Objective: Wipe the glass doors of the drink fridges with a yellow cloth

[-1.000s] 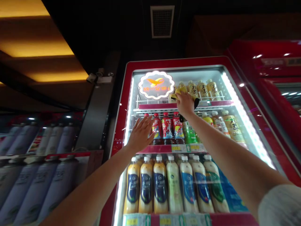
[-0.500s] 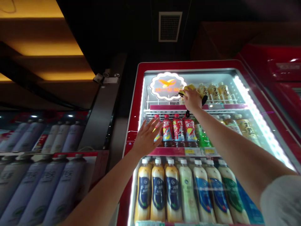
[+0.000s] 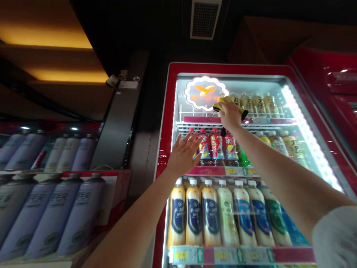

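One yellow-and-black cloth (image 3: 227,100) was bunched in the right hand (image 3: 231,114), pinched between thumb and fingers, toward the upper left corner of the glass door (image 3: 248,82) of a red display fridge (image 3: 228,69), just beside the lower right edge of a glowing scalloped sign (image 3: 206,93). The hand covered part of the cloth, and whether either touched the glass could not be told. The left hand (image 3: 182,154) stood near the door's left edge with its fingers spread, its contact with the glass equally unclear; it partly hid the leftmost of the red-labelled bottles (image 3: 216,145). Beside them, the right forearm hid most of a green bottle (image 3: 244,158). A pale sleeve (image 3: 334,236) was cut off at the right, and a ceiling vent (image 3: 205,18) at the top. Inside the fridge, the upper shelf (image 3: 267,121) carried amber bottles (image 3: 258,103) along its front edge, some behind the cloth. The middle shelf (image 3: 205,171) held the red-labelled row, with more bottles toward its right end. On the lower shelf (image 3: 290,255), seven white-capped bottles (image 3: 210,214) lined the front edge, with others only glimpsed behind. Outside, lavender bottles (image 3: 80,216) filled a rack, their lettering blurred and the leftmost cropped.
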{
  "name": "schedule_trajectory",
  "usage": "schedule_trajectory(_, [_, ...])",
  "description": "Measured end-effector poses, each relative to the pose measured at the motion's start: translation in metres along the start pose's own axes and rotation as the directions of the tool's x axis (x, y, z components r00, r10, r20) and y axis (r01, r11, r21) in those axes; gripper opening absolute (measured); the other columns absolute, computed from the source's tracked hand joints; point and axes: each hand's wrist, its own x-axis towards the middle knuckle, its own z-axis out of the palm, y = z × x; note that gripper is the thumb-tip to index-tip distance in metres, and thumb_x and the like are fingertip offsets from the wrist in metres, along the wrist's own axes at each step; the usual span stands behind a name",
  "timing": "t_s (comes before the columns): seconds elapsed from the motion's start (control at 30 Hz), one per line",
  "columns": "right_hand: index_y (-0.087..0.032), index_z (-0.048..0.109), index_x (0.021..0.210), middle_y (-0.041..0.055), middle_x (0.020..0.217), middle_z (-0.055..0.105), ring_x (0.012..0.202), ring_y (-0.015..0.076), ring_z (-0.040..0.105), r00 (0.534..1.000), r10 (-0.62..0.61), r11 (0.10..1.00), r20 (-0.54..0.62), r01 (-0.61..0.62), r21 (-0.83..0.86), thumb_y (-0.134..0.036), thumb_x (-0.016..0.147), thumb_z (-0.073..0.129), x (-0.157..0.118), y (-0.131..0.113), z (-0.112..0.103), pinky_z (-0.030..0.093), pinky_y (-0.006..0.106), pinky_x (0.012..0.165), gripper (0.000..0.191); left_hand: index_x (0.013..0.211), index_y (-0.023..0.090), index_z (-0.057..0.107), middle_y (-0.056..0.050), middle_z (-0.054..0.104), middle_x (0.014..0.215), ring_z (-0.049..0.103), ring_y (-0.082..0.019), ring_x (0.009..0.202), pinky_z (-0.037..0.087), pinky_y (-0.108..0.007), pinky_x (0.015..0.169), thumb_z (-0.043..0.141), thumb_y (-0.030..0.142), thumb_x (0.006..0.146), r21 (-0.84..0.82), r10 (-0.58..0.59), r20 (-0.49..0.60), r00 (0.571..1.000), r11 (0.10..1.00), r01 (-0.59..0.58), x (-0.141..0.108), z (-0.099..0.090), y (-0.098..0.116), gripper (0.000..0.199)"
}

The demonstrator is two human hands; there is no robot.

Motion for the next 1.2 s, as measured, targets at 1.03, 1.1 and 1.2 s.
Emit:
schedule_trajectory(1.03, [-0.026, 0.068, 0.135, 0.0002, 0.148, 0.062, 0.147, 0.0299, 0.046, 0.978, -0.207, 0.959, 0.015, 0.200, 0.200, -0.009, 0.093, 0.047, 0.049, -0.119, 0.076, 0.038, 0.062, 0.122, 0.049, 0.157, 0.024, 0.039, -0.006, 0.038, 0.167, 0.031, -0.027, 0.156, 0.026, -0.053, 0.128, 0.041, 0.041, 0.105, 0.040, 0.000, 0.004, 1.000, 0.999, 0.000, -0.043, -0.020, -0.028, 0.055])
schedule_trajectory(1.1, [-0.029, 0.067, 0.136, -0.0020, 0.149, 0.060, 0.149, 0.0301, 0.044, 0.966, -0.252, 0.948, 0.053, 0.235, 0.216, -0.010, 0.092, 0.050, 0.058, -0.138, 0.084, 0.036, 0.063, 0.122, 0.050, 0.157, 0.024, 0.039, -0.006, 0.039, 0.166, 0.031, -0.027, 0.156, 0.026, -0.054, 0.128, 0.041, 0.041, 0.105, 0.036, 0.000, -0.002, 1.000, 0.999, 0.000, -0.044, -0.019, -0.028, 0.055])
schedule_trajectory(1.2, [-0.032, 0.067, 0.136, -0.0046, 0.152, 0.058, 0.150, 0.0269, 0.043, 0.896, -0.410, 0.894, 0.169, 0.358, 0.269, -0.008, 0.090, 0.054, 0.054, -0.159, 0.084, 0.033, 0.057, 0.126, 0.053, 0.157, 0.023, 0.039, -0.007, 0.040, 0.166, 0.032, -0.027, 0.156, 0.027, -0.054, 0.128, 0.040, 0.040, 0.105, 0.034, 0.001, -0.009, 1.000, 0.999, -0.001, -0.049, -0.019, -0.026, 0.054])
